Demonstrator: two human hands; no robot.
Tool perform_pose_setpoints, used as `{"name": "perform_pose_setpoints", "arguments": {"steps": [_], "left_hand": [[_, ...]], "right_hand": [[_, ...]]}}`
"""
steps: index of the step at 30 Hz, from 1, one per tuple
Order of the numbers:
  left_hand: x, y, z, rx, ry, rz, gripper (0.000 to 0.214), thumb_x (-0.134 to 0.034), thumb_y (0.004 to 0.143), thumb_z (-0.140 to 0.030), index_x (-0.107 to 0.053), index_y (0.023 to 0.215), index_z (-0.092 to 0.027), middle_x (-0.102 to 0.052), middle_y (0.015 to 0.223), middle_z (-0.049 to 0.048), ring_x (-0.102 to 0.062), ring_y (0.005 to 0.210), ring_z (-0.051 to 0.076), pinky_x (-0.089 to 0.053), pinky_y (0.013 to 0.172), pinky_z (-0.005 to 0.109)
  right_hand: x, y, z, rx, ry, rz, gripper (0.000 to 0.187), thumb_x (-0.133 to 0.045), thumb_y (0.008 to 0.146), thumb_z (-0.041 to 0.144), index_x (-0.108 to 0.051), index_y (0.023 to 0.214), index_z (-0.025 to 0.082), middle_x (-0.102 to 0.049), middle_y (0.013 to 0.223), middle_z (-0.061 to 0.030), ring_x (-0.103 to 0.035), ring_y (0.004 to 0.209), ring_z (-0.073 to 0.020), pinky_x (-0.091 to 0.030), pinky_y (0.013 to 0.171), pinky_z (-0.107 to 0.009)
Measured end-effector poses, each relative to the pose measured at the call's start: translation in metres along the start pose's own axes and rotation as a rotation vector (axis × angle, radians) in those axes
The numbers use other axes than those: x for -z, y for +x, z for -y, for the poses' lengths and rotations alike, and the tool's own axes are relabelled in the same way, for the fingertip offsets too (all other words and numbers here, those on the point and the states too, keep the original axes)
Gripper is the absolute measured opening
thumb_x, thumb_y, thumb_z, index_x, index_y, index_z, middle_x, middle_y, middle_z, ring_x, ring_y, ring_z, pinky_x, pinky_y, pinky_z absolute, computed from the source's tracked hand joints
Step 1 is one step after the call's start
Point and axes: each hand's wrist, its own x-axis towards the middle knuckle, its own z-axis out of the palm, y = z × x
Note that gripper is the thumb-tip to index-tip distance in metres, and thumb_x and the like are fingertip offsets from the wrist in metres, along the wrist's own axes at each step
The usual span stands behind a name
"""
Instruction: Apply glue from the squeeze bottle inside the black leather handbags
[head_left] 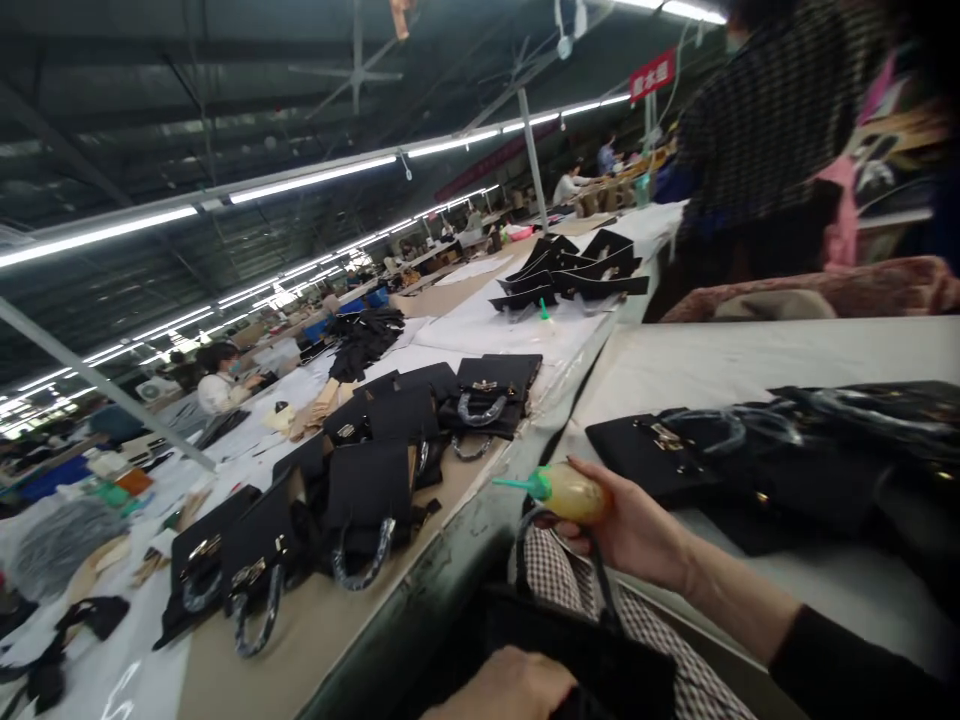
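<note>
Right hand holding glue bottle
Fingers closed around the bottle body, green nozzle projecting left beyond them. Left hand rests on black handbag; its grip cannot be determined.

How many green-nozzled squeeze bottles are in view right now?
2. One bottle is in the right hand; the other bottle stands farther up the table, beside the fanned black pieces. Others may be hidden behind bags.

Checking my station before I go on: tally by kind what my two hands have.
Squeeze bottle with green nozzle, held in right hand: 1
Black bag, under left hand: 1
Total: 2
</note>
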Motion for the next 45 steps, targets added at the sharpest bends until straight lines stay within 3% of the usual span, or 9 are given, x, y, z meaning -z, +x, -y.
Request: {"name": "perform_pose_setpoints", "arguments": {"steps": [4,7,10,15,19,24,30,37,45], "left_hand": [[-0.012,-0.004,0.001,-0.070,0.260,-0.280,0.016,-0.078,0.079,-0.021,-0.073,0.094,-0.020,-0.073,0.108,0.0138,-0.069,0.100,0.031,-0.056,0.080,0.037],[-0.008,-0.016,-0.010,-0.172,0.038,-0.494,0.035,-0.063,0.078,-0.006,-0.068,0.108,-0.021,-0.065,0.140,0.0137,-0.062,0.126,0.030,-0.052,0.104,0.042],[-0.009,-0.018,-0.007,0.020,-0.229,-0.489,0.047,-0.048,0.076,0.001,-0.066,0.112,-0.022,-0.075,0.119,0.0090,-0.070,0.111,0.024,-0.055,0.101,0.040],[-0.016,-0.004,0.004,0.202,-0.423,-0.526,0.040,-0.052,0.098,-0.024,-0.061,0.135,-0.015,-0.068,0.142,0.0192,-0.059,0.139,0.035,-0.039,0.122,0.054],[0.016,-0.003,-0.014,0.276,-0.568,-0.564,0.054,-0.048,0.105,-0.054,-0.055,0.142,-0.014,-0.066,0.145,0.0184,-0.055,0.144,0.033,-0.035,0.126,0.050],[0.064,-0.020,-0.044,0.188,-0.758,-0.342,0.068,-0.071,0.093,-0.055,-0.053,0.146,-0.017,-0.068,0.143,0.0155,-0.059,0.139,0.036,-0.039,0.123,0.050],[0.062,-0.032,-0.064,0.308,-1.326,-0.145,0.064,-0.082,0.074,-0.028,-0.066,0.135,-0.020,-0.080,0.114,0.0094,-0.076,0.108,0.036,-0.060,0.092,0.046],[0.055,-0.009,-0.071,0.184,-0.917,-0.145,0.039,-0.083,0.086,-0.032,-0.075,0.121,-0.018,-0.080,0.116,0.0058,-0.069,0.119,0.030,-0.050,0.108,0.041],[0.033,0.005,-0.078,0.095,-0.678,-0.189,0.029,-0.084,0.084,-0.028,-0.072,0.109,-0.019,-0.075,0.104,0.0023,-0.066,0.100,0.022,-0.050,0.093,0.033]], "right_hand": [[0.014,0.002,-0.002,0.048,0.112,0.007,0.050,-0.052,0.105,0.050,-0.074,0.114,0.006,-0.080,0.109,-0.0261,-0.075,0.077,-0.0216,-0.060,0.076,-0.034],[0.023,-0.012,-0.002,0.120,0.160,-0.083,0.044,-0.055,0.104,0.047,-0.075,0.114,0.009,-0.081,0.113,-0.0215,-0.079,0.098,-0.0277,-0.061,0.094,-0.040],[0.035,-0.035,-0.004,0.242,0.194,-0.180,0.047,-0.058,0.101,0.049,-0.073,0.119,0.008,-0.079,0.124,-0.0229,-0.075,0.119,-0.0306,-0.057,0.106,-0.040],[0.063,-0.086,-0.018,0.317,0.239,-0.286,0.060,-0.051,0.100,0.064,-0.076,0.116,0.012,-0.079,0.126,-0.0213,-0.075,0.118,-0.0283,-0.056,0.108,-0.039],[0.078,-0.114,-0.043,0.207,0.265,-0.246,0.067,-0.044,0.103,0.063,-0.078,0.114,0.007,-0.080,0.123,-0.0227,-0.077,0.112,-0.0277,-0.055,0.106,-0.038],[0.066,-0.127,-0.065,0.161,0.242,-0.084,0.070,-0.048,0.102,0.065,-0.079,0.115,0.004,-0.074,0.134,-0.0263,-0.074,0.119,-0.0308,-0.054,0.104,-0.037],[0.048,-0.147,-0.070,0.136,0.237,-0.043,0.062,-0.057,0.099,0.062,-0.082,0.109,0.006,-0.081,0.120,-0.0232,-0.075,0.116,-0.0357,-0.059,0.090,-0.036],[0.045,-0.156,-0.082,0.164,0.326,-0.138,0.051,-0.064,0.098,0.055,-0.082,0.111,0.009,-0.082,0.116,-0.0206,-0.077,0.104,-0.0344,-0.062,0.086,-0.044],[0.043,-0.152,-0.084,0.116,0.247,-0.188,0.040,-0.069,0.097,0.049,-0.082,0.102,0.011,-0.083,0.095,-0.0149,-0.078,0.082,-0.0289,-0.068,0.070,-0.044]]}}
